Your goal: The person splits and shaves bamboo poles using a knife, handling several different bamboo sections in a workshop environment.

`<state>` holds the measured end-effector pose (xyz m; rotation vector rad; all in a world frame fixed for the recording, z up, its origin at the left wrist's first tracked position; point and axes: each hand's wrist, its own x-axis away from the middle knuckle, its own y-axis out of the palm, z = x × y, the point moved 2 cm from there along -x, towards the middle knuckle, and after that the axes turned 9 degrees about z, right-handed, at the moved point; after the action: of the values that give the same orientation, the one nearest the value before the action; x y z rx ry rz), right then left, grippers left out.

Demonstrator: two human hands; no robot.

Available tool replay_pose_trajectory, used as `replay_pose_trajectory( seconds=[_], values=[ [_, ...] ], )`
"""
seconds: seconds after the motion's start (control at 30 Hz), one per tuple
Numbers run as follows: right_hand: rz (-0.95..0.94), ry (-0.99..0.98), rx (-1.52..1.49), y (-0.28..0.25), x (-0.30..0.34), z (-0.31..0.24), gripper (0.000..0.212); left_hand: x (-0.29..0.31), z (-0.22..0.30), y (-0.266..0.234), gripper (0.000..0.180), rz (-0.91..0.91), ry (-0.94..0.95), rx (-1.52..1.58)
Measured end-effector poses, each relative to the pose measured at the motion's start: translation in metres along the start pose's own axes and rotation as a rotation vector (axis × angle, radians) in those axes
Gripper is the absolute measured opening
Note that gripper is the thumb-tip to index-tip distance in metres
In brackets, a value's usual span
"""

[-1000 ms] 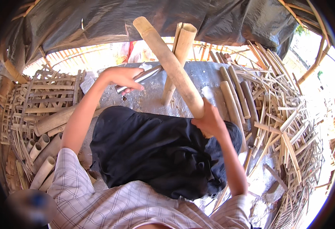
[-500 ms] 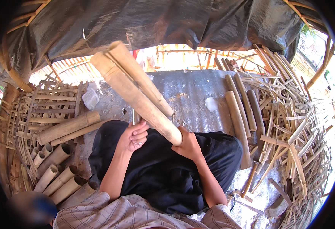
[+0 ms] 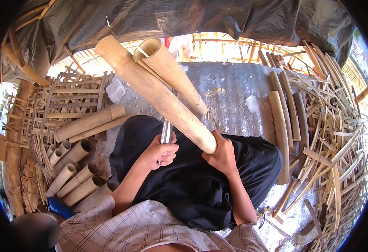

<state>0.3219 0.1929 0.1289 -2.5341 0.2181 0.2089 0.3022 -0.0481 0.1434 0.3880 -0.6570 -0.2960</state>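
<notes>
The person's left forearm [image 3: 129, 183] and right forearm [image 3: 240, 196] slant inward from the frame's lower part, the left hand [image 3: 160, 153] curled tight just below and left of centre, the right hand [image 3: 221, 155] clenched below and right of centre.

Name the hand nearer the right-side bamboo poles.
Right: the right hand, gripping a bamboo tube, is left of the poles; the left hand, gripping a metal handle, is farther left.

Dark tarpaulin [image 3: 184, 19] above sunlit slats [image 3: 219, 42]
</notes>
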Motion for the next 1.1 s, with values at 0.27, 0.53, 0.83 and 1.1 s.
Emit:
replay_pose_trajectory(
  seconds=[0.27,0.53,0.83,1.1],
  values=[
    [0.075,-0.081,-0.078,-0.001,0.008,-0.002,0.042,-0.001,-0.004,0.031,0.021,0.053,0.049,0.050],
    [0.213,-0.033,-0.124,-0.013,0.005,0.015,0.040,-0.066,0.033,0.061,0.016,-0.017,0.177,0.034],
    [0.280,0.051,-0.202,-0.019,0.000,0.024,0.042,-0.130,0.049,0.074,0.019,-0.057,0.319,0.124],
    [0.461,0.033,0.178,-0.055,0.007,0.010,0.043,-0.112,0.023,0.072,0.020,-0.223,0.245,0.076]
  ],
)
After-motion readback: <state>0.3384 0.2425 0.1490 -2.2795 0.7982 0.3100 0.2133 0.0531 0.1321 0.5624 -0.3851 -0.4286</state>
